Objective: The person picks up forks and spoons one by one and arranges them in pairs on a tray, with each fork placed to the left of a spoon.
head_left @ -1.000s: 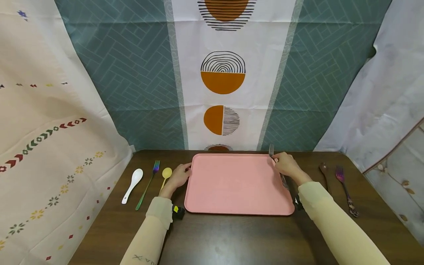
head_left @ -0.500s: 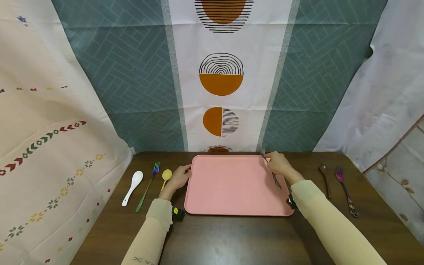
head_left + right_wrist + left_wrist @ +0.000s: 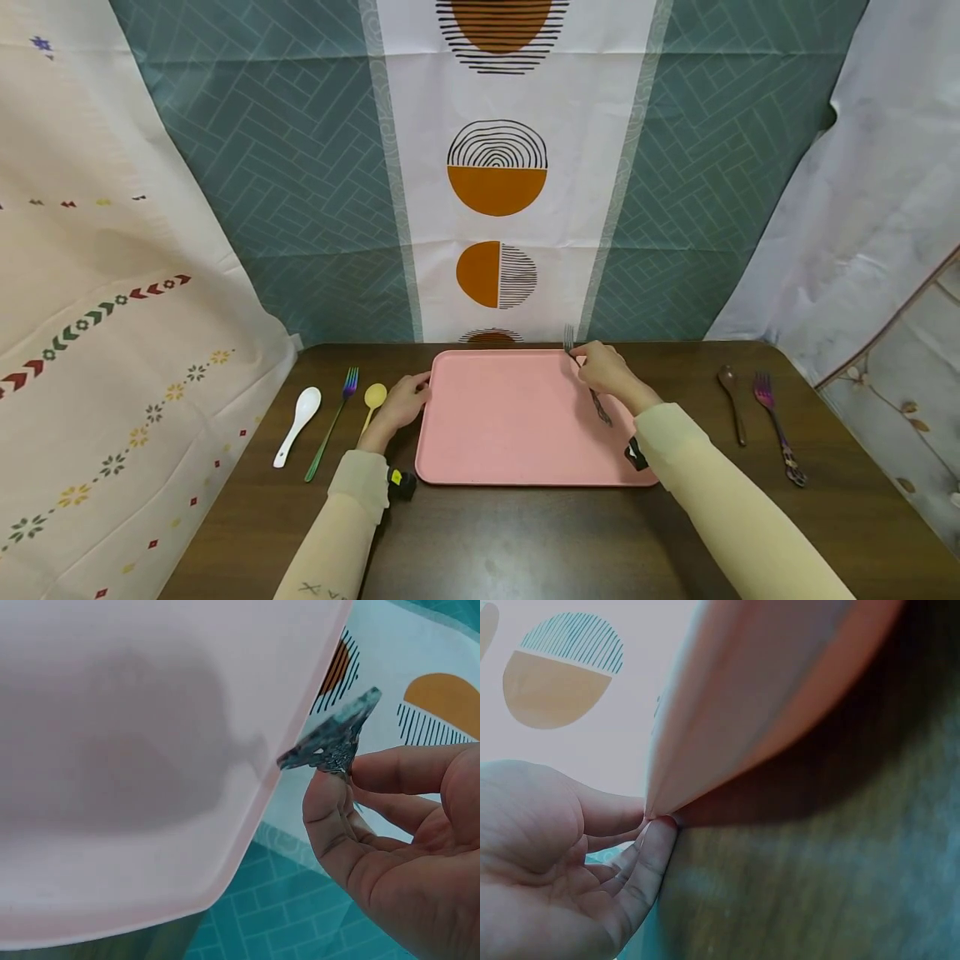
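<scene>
A pink rectangular tray [image 3: 498, 417] lies on the dark wooden table. My left hand [image 3: 405, 402] is at its left edge; in the left wrist view the thumb and a finger pinch the tray's rim [image 3: 727, 712]. Over the right part of the tray, my right hand [image 3: 611, 375] pinches a metal fork [image 3: 598, 407] by its handle, tines pointing toward the back curtain. Seen end-on in the right wrist view, the ornate end of the fork [image 3: 337, 735] sticks out between thumb and fingertips, and a hand-shaped shadow falls on the tray.
Left of the tray lie a white spoon [image 3: 297, 427], a rainbow-coloured fork [image 3: 332, 425] and a yellow spoon [image 3: 374, 397], partly behind my left hand. A brown spoon [image 3: 731, 402] and a purple fork [image 3: 778, 427] lie at the right. A patterned curtain [image 3: 337, 208] hangs behind the table.
My right hand has carried the fork leftward from the tray's right edge to over the tray's right part. The left hand stays at the tray's left edge.
</scene>
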Demonstrator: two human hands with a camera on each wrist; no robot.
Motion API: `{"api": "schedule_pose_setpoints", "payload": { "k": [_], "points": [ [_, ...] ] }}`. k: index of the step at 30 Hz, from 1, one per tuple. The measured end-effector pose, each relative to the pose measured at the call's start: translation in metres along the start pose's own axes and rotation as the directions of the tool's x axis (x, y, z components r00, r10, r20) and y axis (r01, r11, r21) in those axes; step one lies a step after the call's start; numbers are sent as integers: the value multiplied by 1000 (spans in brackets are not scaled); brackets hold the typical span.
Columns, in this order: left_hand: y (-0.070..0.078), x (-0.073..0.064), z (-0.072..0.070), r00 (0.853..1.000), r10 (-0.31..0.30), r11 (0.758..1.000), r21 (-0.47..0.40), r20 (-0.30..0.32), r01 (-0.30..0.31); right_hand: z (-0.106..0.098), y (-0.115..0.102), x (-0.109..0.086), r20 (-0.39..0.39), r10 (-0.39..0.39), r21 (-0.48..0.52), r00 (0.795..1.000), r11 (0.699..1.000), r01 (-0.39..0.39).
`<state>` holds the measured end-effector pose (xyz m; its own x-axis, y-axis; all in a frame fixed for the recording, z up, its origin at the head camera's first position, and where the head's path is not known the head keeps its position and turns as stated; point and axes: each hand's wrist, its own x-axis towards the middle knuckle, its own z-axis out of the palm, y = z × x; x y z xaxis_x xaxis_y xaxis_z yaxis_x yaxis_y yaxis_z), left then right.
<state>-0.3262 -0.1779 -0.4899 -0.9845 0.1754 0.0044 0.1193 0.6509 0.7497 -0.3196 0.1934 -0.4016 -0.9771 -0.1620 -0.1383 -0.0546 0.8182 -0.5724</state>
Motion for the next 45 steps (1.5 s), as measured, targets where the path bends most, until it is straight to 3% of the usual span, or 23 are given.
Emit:
{"api": "schedule_pose_setpoints", "payload": {
  "k": [4, 13, 45],
  "points": [
    [1, 0, -1, 1000, 2, 1000, -11, 0, -2, 4, -5, 1, 8, -13, -20, 1000, 1000, 13],
    [0, 0, 0, 1000, -5, 1000, -9, 0, 5, 14, -18, 5, 42, -22, 80, 999, 997, 19],
    [3, -3, -2, 1000, 4, 1000, -2, 6, -4, 62, -74, 16, 47, -35, 29, 998, 999, 33]
  ]
}}
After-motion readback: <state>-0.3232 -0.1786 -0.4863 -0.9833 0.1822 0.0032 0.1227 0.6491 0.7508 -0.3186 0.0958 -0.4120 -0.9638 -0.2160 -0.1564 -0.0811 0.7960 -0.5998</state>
